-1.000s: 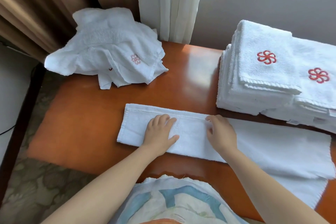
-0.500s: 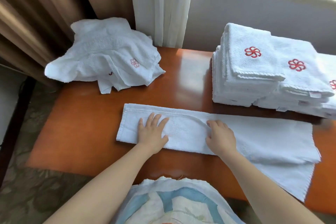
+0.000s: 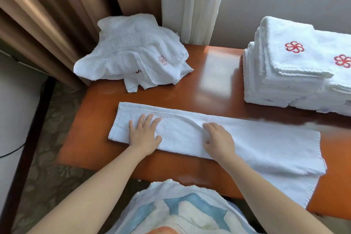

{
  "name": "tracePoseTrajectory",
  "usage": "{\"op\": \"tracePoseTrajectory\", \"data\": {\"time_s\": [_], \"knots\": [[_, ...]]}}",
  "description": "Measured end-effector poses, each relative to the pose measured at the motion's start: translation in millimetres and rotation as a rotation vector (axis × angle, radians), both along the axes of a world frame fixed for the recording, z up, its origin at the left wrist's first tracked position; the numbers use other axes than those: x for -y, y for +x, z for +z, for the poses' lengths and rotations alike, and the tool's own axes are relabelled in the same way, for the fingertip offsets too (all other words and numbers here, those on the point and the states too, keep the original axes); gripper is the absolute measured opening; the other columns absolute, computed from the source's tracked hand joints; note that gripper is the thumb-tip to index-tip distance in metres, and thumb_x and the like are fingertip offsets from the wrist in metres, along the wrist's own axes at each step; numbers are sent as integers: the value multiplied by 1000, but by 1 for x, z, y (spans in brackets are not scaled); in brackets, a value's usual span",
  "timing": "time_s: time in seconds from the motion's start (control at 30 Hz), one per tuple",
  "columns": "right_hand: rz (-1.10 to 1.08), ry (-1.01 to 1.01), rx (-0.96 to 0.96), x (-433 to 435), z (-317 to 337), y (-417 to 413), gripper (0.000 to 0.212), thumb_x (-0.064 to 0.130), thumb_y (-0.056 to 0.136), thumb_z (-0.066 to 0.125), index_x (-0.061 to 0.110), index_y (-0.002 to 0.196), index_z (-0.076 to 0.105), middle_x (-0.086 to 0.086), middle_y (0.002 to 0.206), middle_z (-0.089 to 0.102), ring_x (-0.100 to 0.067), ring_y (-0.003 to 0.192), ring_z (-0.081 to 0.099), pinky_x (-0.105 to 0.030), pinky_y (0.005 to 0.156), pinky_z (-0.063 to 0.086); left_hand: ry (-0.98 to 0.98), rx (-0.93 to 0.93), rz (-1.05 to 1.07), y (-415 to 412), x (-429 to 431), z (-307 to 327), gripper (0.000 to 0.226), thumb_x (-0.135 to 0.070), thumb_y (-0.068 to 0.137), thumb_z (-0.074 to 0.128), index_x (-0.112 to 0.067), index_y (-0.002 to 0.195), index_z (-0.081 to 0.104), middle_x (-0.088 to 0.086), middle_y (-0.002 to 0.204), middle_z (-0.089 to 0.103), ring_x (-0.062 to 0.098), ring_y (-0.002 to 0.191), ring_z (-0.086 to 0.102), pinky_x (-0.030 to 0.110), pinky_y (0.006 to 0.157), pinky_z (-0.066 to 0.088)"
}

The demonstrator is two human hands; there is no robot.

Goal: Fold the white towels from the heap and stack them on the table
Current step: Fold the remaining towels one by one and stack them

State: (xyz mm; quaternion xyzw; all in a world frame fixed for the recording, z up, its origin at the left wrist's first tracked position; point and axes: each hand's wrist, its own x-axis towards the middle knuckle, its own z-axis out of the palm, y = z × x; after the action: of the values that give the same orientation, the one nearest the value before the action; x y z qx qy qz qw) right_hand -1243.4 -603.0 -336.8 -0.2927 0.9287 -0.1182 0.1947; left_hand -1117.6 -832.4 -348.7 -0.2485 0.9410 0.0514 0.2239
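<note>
White towel (image 3: 266, 144), folded lengthwise into a long strip, lies across the near part of the orange-brown wooden table (image 3: 209, 74), running from left to right. Its right end spreads wider, and a lower layer hangs over the table's front edge.

The left hand (image 3: 145, 135) lies flat on the strip near its left end, its fingers (image 3: 147, 119) straight and spread, palm down on the cloth. The right hand (image 3: 219, 138) rests on the strip just beside it, with a bare stretch of towel between the two. Its fingers (image 3: 210, 126) are bent and close together, the tips at a raised crease that curves across the cloth; I cannot tell whether they nip the fabric or only press it.

At the far left corner of the table sits the heap of unfolded towels (image 3: 133, 53), crumpled against a brown curtain (image 3: 47, 15). At the far right stands the stack of folded towels (image 3: 284, 85), with a red flower emblem (image 3: 294, 47) on top. A white sheer curtain (image 3: 191, 2) hangs behind the table, between the heap and the stack.
</note>
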Motion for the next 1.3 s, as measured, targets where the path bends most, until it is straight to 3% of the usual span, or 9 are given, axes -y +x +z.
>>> {"op": "tracePoseTrajectory", "data": {"time_s": [0.2, 0.3, 0.4, 0.53, 0.8, 0.9, 1.03, 1.17, 1.3], "knots": [[13, -27, -87, -12, -2, 8, 62, -3, 72, 54, 17, 131, 56, 3, 127, 59, -23, 117, 54, -32, 93, 37, 64, -113, -9, -16, -19, 2, 68, -22, 91, 50, -22, 153, 23, 4, 162, 13, 24, 152, -1, 46, 123, -3], [-40, -38, -114, -37, -2, 14, 61, -3, 69, 58, 14, 127, 58, -1, 122, 59, -28, 114, 54, -35, 97, 38, 202, -266, -191, -29, -47, 3, 59, -13, 86, 53, -22, 143, 42, 2, 150, 31, 23, 145, 22, 35, 120, 14], [-62, -62, -144, -65, -2, 20, 60, -1, 67, 63, 11, 126, 60, -5, 121, 59, -30, 111, 55, -40, 98, 42, 287, -346, -382, -42, -83, 4, 53, -17, 86, 56, -27, 137, 51, -4, 135, 44, 16, 130, 36, 27, 107, 33], [-122, -63, -156, -108, 1, 24, 61, -2, 62, 68, 10, 122, 64, -9, 118, 62, -33, 106, 60, -43, 94, 47, 376, -369, -538, -59, -132, 5, 47, -12, 86, 55, -27, 131, 59, -2, 126, 51, 19, 121, 45, 30, 96, 40], [-173, -34, -97, -192, 6, 29, 59, 7, 73, 74, 21, 128, 56, -5, 145, 46, -28, 131, 43, -40, 109, 37, 484, -426, -711, -73, -204, 5, 34, -6, 83, 60, -22, 111, 70, 1, 109, 60, 22, 101, 55, 31, 73, 43], [-202, -88, -115, -215, 8, 31, 57, 6, 71, 77, 19, 123, 59, -6, 141, 51, -28, 129, 47, -42, 103, 44, 488, -414, -750, -77, -225, 3, 34, -4, 78, 62, -22, 106, 71, 1, 105, 60, 23, 97, 56, 30, 72, 40], [-188, -87, -106, -244, 4, 31, 38, 11, 66, 81, 17, 100, 66, 1, 106, 60, -23, 96, 60, -31, 76, 49, 459, -389, -788, -83, -241, -3, 36, -8, 76, 65, -22, 108, 70, 0, 107, 59, 23, 99, 55, 31, 78, 41], [-96, 58, 17, -276, -5, 32, 43, 34, 72, 75, 22, 112, 62, 3, 116, 52, -21, 109, 50, -29, 88, 39, 438, -317, -759, -87, -249, -7, 37, -24, 76, 63, -27, 113, 63, -5, 114, 51, 18, 105, 45, 31, 89, 37], [32, 121, 35, -285, -8, 25, 49, 19, 73, 70, 23, 120, 55, 3, 125, 46, -22, 116, 43, -29, 91, 35, 404, -304, -744, -90, -255, -7, 34, -26, 75, 61, -30, 108, 62, -8, 110, 49, 16, 103, 43, 29, 88, 35]]}}
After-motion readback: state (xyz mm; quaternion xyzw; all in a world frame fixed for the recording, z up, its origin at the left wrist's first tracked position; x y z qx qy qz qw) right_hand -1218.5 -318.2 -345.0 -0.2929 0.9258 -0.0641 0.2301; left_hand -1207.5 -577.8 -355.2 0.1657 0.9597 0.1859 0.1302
